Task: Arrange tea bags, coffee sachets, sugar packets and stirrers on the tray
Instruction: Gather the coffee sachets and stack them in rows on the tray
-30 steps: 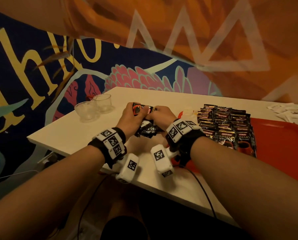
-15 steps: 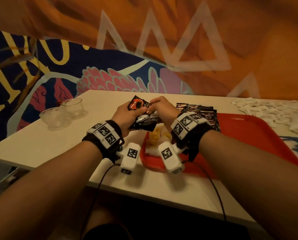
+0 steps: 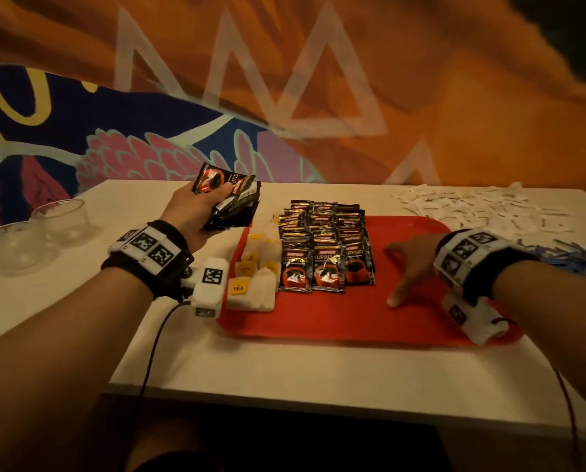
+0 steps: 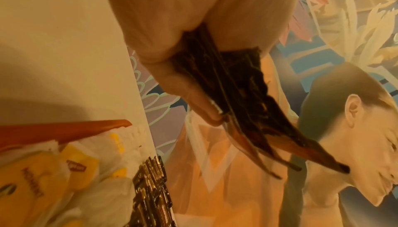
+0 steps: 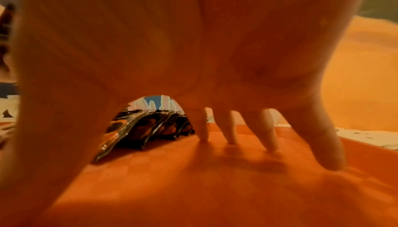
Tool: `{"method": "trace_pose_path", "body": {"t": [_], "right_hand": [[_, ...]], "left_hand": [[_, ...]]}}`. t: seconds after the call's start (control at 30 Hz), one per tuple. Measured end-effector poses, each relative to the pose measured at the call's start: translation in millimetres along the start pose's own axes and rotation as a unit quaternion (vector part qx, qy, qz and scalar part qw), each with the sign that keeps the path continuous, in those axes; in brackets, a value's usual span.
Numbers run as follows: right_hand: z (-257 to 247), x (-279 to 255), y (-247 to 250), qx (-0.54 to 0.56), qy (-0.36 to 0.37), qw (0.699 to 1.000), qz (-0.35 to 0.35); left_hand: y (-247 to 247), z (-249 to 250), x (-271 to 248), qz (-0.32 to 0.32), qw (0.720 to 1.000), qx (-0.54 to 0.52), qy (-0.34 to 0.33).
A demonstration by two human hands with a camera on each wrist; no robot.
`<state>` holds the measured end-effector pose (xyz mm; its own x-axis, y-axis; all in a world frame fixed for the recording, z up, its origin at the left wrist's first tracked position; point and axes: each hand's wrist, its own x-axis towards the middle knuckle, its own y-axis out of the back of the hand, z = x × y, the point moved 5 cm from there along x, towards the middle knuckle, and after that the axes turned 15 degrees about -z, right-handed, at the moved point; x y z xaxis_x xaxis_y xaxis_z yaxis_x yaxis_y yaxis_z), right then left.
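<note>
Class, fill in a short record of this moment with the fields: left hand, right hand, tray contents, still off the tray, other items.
left hand: left hand grips a bunch of black coffee sachets above the white table
right hand: right hand rests spread fingertips on the bare floor of the red plastic tray
tray contents: rows of black coffee sachets; white tea bags with yellow tags at its left end
still off the tray: white sugar packets; blue stirrers
other items: two clear plastic cups

Tray [image 3: 335, 321] x1; glass bowls [image 3: 59, 216] x2; coffee sachet rows [image 3: 325, 247] x3.
</note>
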<state>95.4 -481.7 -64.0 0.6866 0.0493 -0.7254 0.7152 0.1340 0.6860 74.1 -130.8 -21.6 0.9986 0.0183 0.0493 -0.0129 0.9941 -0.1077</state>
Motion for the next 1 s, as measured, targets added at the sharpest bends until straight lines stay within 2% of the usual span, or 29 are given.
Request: {"method": "trace_pose_path", "body": {"t": [0.2, 0.6, 0.87, 1.0], "right_hand": [[-15, 7, 9, 0.003, 0.001, 1.0, -0.004], [-47, 34, 37, 0.016, 0.017, 1.0, 0.001], [-45, 43, 42, 0.02, 0.026, 0.999, 0.005], [-40, 29, 58, 0.123, 0.088, 0.987, 0.055]], "left_hand": [[-11, -2, -2, -0.023, 1.0, 0.0, 0.006], [-4, -4, 7, -0.023, 1.0, 0.013, 0.004], [-20, -6, 19, -0.042, 0.999, -0.011, 0.004], [-37, 3, 29, -0.057, 0.998, -0.023, -0.01]]}}
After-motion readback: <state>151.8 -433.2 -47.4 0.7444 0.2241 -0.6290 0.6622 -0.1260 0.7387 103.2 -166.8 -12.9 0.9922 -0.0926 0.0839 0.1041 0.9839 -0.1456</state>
